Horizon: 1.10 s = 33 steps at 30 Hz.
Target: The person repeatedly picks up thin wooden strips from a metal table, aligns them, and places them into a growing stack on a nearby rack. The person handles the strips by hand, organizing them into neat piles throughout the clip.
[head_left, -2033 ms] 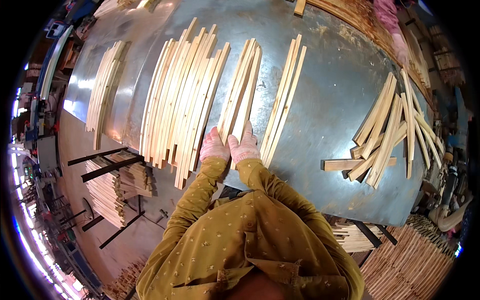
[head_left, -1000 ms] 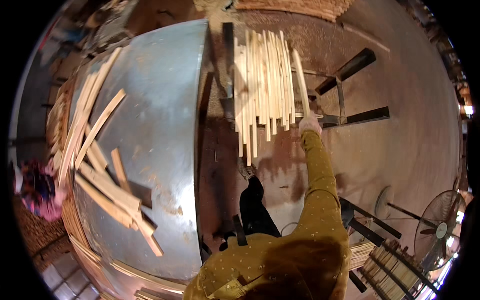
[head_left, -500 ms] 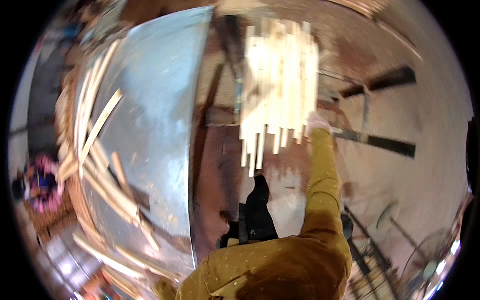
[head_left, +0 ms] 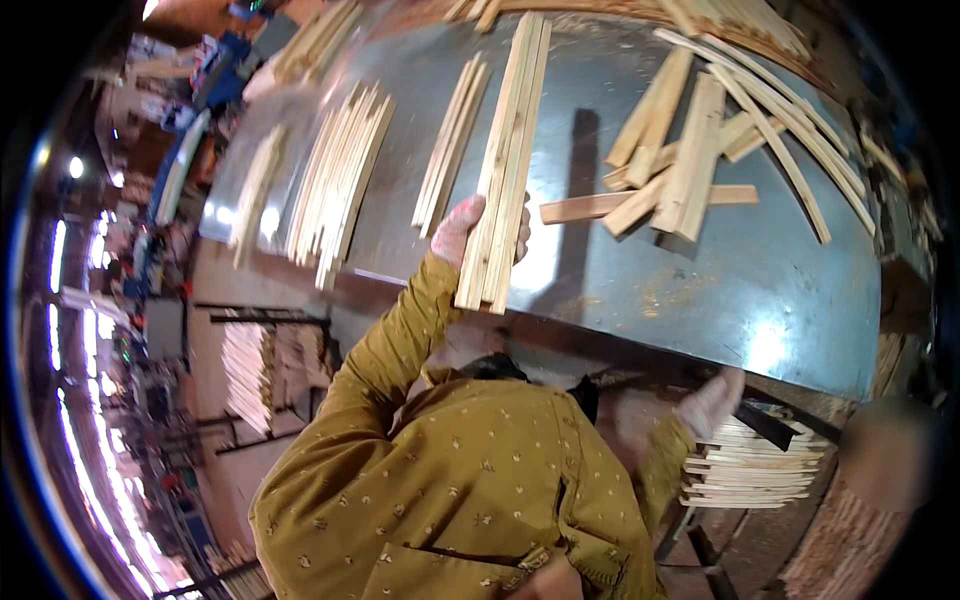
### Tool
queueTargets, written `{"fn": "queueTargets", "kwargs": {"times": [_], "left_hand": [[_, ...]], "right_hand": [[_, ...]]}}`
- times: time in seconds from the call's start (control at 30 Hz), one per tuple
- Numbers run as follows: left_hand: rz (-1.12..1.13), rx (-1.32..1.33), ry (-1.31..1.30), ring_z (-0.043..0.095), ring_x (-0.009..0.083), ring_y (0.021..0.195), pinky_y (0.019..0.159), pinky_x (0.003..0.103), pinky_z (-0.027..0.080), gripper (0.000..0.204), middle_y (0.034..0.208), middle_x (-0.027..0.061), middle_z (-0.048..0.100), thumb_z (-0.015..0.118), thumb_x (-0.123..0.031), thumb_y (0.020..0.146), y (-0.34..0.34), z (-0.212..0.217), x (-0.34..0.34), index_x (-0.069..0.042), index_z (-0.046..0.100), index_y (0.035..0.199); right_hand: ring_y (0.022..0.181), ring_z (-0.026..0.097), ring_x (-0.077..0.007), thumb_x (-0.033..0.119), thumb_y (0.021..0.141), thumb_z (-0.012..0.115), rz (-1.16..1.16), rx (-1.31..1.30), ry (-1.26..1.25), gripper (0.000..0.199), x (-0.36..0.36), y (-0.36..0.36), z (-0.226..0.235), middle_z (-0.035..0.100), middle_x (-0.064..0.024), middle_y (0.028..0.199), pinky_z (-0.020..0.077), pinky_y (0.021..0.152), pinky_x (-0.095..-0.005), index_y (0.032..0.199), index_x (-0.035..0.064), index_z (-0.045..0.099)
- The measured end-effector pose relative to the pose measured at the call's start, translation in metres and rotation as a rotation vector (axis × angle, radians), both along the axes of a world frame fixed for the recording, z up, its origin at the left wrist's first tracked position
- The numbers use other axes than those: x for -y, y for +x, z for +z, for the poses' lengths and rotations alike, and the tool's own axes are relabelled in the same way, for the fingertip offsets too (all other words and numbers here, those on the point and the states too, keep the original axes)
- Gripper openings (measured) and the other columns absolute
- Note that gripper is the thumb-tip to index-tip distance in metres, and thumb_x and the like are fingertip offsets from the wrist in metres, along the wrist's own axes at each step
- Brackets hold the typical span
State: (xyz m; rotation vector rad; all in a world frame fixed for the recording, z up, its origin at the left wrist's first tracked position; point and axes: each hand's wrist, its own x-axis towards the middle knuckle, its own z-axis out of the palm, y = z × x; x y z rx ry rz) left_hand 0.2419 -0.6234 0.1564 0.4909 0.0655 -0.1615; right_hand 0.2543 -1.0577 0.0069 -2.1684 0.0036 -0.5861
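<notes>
My left hand (head_left: 459, 230), in a pale pinkish glove, is wrapped round a small bundle of long light wood strips (head_left: 512, 140). The bundle is held lengthwise away from me over the metal-topped table (head_left: 400, 255), its near ends by the front edge. Fingertips show on the bundle's right side. Low on the right, my gloved right hand (head_left: 712, 402) has its fingers stretched out and somewhat blurred, with nothing visible in them. It is beside the table's front edge, close to a stack of wood strips (head_left: 750, 470) standing below table height.
Left on the table lie groups of strips (head_left: 342, 175) and a narrower group (head_left: 452, 145). To the right are crossed short boards (head_left: 690, 160) and curved offcuts (head_left: 800, 130). Another strip stack (head_left: 247, 375) rests on a dark metal frame at the lower left.
The view has swung from the strip stack toward the table. My left hand now holds the strip bundle over the table. My right hand has come away from the stack's side.
</notes>
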Motion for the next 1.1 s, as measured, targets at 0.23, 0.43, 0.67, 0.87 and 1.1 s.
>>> {"fn": "queueTargets", "kwargs": {"times": [0.23, 0.43, 0.67, 0.87, 1.1], "left_hand": [[0.348, -0.179, 0.181, 0.066, 0.0240, 0.089, 0.082, 0.037, 0.058, 0.065, 0.105, 0.0140, 0.064, 0.078, -0.030, 0.082, -0.124, -0.004, -0.174, 0.003, 0.052, 0.131], [0.895, -0.556, 0.772, 0.059, 0.0157, 0.103, 0.093, 0.029, 0.047, 0.063, 0.113, 0.0080, 0.064, 0.071, -0.018, 0.085, -0.236, -0.006, -0.285, 0.001, 0.048, 0.141], [1.586, -1.119, 0.896, 0.063, 0.0181, 0.095, 0.086, 0.032, 0.051, 0.050, 0.107, 0.0083, 0.068, 0.075, -0.012, 0.079, -0.401, 0.003, -0.349, 0.000, 0.059, 0.125], [1.728, -1.814, 0.840, 0.066, 0.0189, 0.086, 0.080, 0.034, 0.053, 0.042, 0.097, 0.0094, 0.070, 0.072, -0.011, 0.079, -0.607, -0.053, -0.428, -0.002, 0.061, 0.119], [1.200, -2.491, 0.616, 0.059, 0.0375, 0.118, 0.100, 0.044, 0.048, 0.062, 0.127, 0.0215, 0.060, 0.070, -0.032, 0.080, -0.840, -0.104, -0.551, -0.004, 0.050, 0.132]], "right_hand": [[0.104, 0.063, -0.0211, 0.001, 0.097, 0.053, 0.592, -0.021, 0.405, 0.032, -0.295, -0.005, 0.046, 0.064, -0.0158, 0.119, 0.0507, 0.094, -0.0325, 0.126, -0.0102, 0.058], [0.109, 0.062, -0.0233, 0.002, 0.099, 0.050, 0.788, -0.156, 0.602, 0.034, -0.428, -0.027, 0.040, 0.060, -0.0196, 0.124, 0.0489, 0.100, -0.0333, 0.131, -0.0097, 0.054], [0.110, 0.064, -0.0224, 0.003, 0.099, 0.051, 0.931, -0.275, 0.305, 0.034, -0.533, -0.027, 0.069, 0.062, -0.0179, 0.126, 0.0509, 0.098, -0.0300, 0.131, -0.0055, 0.057], [0.120, 0.059, -0.0264, 0.001, 0.102, 0.043, 1.277, -0.010, 0.365, 0.035, -0.689, -0.061, 0.124, 0.056, -0.0190, 0.136, 0.0487, 0.104, -0.0343, 0.134, -0.0080, 0.051], [0.108, 0.064, -0.0263, -0.001, 0.099, 0.045, 1.353, 0.105, 0.135, 0.031, -0.852, -0.216, 0.144, 0.062, -0.0205, 0.123, 0.0527, 0.095, -0.0346, 0.126, -0.0108, 0.057]]}}
